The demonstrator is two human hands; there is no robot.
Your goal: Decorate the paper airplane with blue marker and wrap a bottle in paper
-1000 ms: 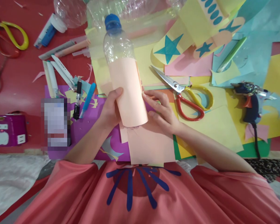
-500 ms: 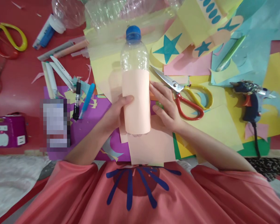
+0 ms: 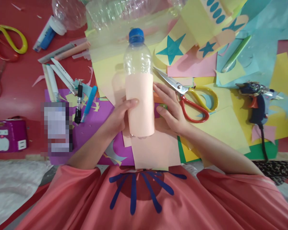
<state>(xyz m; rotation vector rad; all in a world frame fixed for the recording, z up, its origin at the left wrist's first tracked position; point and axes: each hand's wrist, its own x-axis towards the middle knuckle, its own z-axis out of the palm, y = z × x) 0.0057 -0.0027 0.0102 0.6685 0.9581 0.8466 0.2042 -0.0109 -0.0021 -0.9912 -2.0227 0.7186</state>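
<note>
bottle above red table strewn with coloured paper.

Bottle btwn both hands; scissors just right; pens left; glue gun far right.

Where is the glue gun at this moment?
In the head view, the glue gun lies at the right on yellow paper, right of the red-and-yellow scissors, away from both hands.
</note>
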